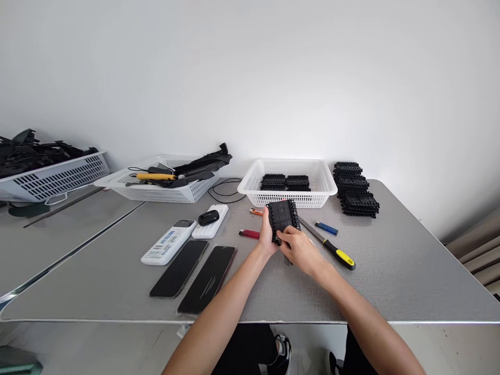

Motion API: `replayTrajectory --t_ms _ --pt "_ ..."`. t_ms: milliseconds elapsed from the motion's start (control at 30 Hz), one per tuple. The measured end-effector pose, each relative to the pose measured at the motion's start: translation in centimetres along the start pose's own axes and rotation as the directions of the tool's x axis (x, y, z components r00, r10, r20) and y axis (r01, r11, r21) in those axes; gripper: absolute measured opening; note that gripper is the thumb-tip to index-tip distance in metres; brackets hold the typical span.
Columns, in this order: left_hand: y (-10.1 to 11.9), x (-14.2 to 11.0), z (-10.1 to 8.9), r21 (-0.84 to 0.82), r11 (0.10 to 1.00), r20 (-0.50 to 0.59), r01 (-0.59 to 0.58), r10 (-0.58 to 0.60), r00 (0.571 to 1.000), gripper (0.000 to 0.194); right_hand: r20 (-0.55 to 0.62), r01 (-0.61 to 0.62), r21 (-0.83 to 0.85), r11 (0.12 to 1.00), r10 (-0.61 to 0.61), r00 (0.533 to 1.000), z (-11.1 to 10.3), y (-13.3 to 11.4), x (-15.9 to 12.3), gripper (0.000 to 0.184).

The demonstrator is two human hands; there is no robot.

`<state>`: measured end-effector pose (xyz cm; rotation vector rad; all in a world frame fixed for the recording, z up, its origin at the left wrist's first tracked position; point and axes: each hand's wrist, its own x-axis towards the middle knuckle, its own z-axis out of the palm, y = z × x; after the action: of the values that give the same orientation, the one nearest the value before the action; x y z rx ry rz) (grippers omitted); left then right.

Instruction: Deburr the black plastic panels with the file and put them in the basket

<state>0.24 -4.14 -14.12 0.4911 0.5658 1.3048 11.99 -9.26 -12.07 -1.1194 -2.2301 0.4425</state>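
Over the middle of the grey table (390,271) both hands hold a black plastic part (283,216), ridged and roughly rectangular. My left hand (266,237) grips its left edge, fingers curled round it. My right hand (299,247) closes on its near lower corner. A white basket (288,191) just beyond holds two similar black parts. A stack of more black parts (354,190) stands to the basket's right.
A yellow-handled file (326,242) lies right of my hands, with a blue lighter (326,228), a red lighter (249,234) and an orange one (256,212) around. Two dark phones (193,276), a white power bank (169,242) and another white device (210,221) lie left. Two baskets of parts sit far left.
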Motion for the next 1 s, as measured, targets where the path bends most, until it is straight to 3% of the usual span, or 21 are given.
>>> replayTrajectory --t_ms 167,233,300,400,500,700,1000 --pt "0.3 0.2 -0.1 0.005 1.0 0.023 0.017 -0.017 1.0 0.063 0.049 0.022 0.032 0.999 -0.024 0.998 -0.6 -0.1 0.0 0.024" --pt "0.2 0.1 0.0 0.002 0.999 0.053 0.04 -0.04 0.998 0.063 0.02 0.001 0.073 0.997 -0.002 1.0 -1.1 0.2 0.1 0.025" --pt "0.1 -0.1 0.3 -0.003 0.998 0.093 0.056 -0.056 0.994 0.064 -0.114 -0.052 0.131 0.99 0.067 0.991 -1.6 0.6 0.2 0.026" --pt "-0.3 -0.4 0.6 -0.005 0.996 0.145 0.09 -0.088 0.985 0.061 -0.4 -0.091 0.203 0.975 0.168 0.901 -2.0 1.2 0.3 0.03" --pt "-0.9 -0.5 0.6 0.003 0.988 0.188 0.153 -0.151 0.97 0.054 -0.494 -0.026 0.17 0.985 0.108 0.863 -1.7 1.5 0.4 0.038" --pt "-1.8 -0.5 0.5 0.024 0.979 0.217 0.201 -0.201 0.955 0.054 -0.333 0.0 -0.064 0.998 -0.021 0.943 -0.5 1.5 0.8 0.045" --pt "-1.5 -0.4 0.1 -0.007 0.97 0.13 0.242 -0.239 0.962 0.045 -0.149 0.04 -0.238 0.971 -0.077 0.986 -0.6 0.9 0.6 0.052"
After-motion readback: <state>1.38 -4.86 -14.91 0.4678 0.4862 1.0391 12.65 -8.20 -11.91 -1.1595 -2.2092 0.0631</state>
